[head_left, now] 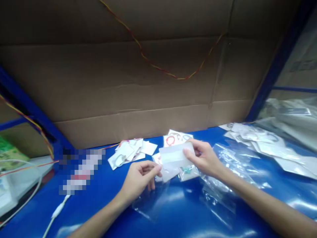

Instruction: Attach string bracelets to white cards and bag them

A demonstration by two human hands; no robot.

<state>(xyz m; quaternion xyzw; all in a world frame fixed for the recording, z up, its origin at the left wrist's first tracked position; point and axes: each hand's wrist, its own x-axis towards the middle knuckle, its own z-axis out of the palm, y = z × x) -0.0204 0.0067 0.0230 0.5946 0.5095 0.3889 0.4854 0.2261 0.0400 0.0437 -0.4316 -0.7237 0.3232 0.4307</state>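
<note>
A white card (177, 154) is pinched by its right end between the thumb and fingers of my right hand (204, 157). My left hand (143, 177) is just left of the card, its fingers curled and thumb near the fingertips; whatever it pinches, if anything, is too small to name. Under and beside the held card lie more white pieces and a clear packet with something teal inside (188, 172). Behind them, a card with a red ring (170, 140) lies near the cardboard wall. A thin clear bag (151, 205) shows faintly below my left hand.
A pile of white packets (132, 152) lies at the back left, a larger one (262, 138) at the right. Clear plastic bags (230, 168) spread beside my right forearm. Cardboard (148, 92) walls the back; a white cable (57, 210) runs at the left.
</note>
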